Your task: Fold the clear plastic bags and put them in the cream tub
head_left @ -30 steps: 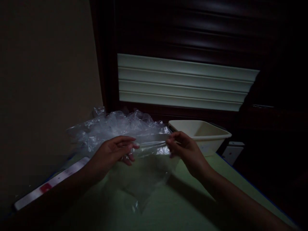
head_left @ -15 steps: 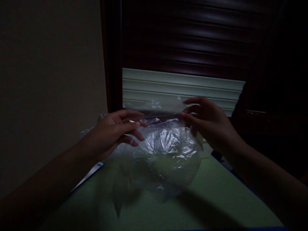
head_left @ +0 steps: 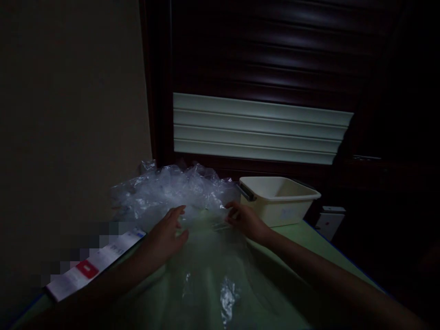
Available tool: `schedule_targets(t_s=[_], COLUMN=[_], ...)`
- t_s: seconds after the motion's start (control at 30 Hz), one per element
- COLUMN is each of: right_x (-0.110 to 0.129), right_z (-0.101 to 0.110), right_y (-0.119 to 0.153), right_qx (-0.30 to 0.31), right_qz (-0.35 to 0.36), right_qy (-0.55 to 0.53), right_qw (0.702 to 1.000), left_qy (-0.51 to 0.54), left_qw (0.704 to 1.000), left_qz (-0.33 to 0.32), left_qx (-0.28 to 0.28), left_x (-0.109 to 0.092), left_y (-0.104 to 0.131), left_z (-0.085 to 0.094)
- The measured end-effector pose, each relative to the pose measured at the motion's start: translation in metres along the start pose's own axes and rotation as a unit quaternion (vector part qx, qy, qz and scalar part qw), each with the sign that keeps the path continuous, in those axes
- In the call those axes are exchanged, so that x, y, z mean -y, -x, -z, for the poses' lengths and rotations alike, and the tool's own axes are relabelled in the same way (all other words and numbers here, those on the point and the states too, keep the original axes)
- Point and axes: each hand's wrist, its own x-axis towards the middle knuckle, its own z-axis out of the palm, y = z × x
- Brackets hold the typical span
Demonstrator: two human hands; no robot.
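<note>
A clear plastic bag (head_left: 227, 298) is spread low over the green tabletop, between my hands and toward me; its outline is faint and blurred. My right hand (head_left: 245, 221) has its fingers curled in a pinch at the bag's far edge. On the other side, my left hand (head_left: 168, 233) is beside that edge, its thumb and fingers apart with nothing visibly gripped. Just beyond both hands lies a heap of crumpled clear plastic bags (head_left: 175, 185).
A cream plastic bin (head_left: 282, 208) with dark handles stands at the back right of the green table (head_left: 330, 256). A white printed box with a red patch (head_left: 87, 269) lies along the left edge. Behind are a wall and a slatted dark door. The light is dim.
Both hands have come down and nearer, and the clear bag has gone from held up in front to low over the table. My left hand's fingers have spread. The bin now shows.
</note>
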Motion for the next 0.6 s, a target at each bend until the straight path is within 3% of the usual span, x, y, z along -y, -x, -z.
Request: schedule_targets(t_s=[0.1, 0.23, 0.3, 0.43, 0.53, 0.6], right_x=[-0.012, -0.019, -0.017, -0.002, 0.012, 0.017], right_z=[-0.015, -0.019, -0.017, -0.012, -0.009, -0.005], right_y=[-0.003, -0.004, -0.001, 0.018, 0.041, 0.056], right_qx=[0.025, 0.030, 0.024, 0.018, 0.068, 0.158], right_qz=[0.017, 0.044, 0.060, 0.088, 0.130, 0.163], right_qy=[0.058, 0.128, 0.157, 0.178, 0.163, 0.153], right_qw=[0.998, 0.990, 0.986, 0.980, 0.976, 0.962], left_qy=[-0.096, -0.155, -0.168, -0.187, -0.204, -0.198], left_qw=[0.992, 0.965, 0.950, 0.933, 0.926, 0.926], left_qz=[-0.078, -0.173, -0.200, -0.209, -0.204, -0.206], left_qx=[0.004, 0.120, 0.173, 0.226, 0.245, 0.245], left_x=[0.010, 0.008, 0.007, 0.010, 0.013, 0.013], left_y=[0.010, 0.022, 0.026, 0.030, 0.028, 0.027], left_z=[-0.004, -0.007, -0.008, -0.012, -0.014, -0.015])
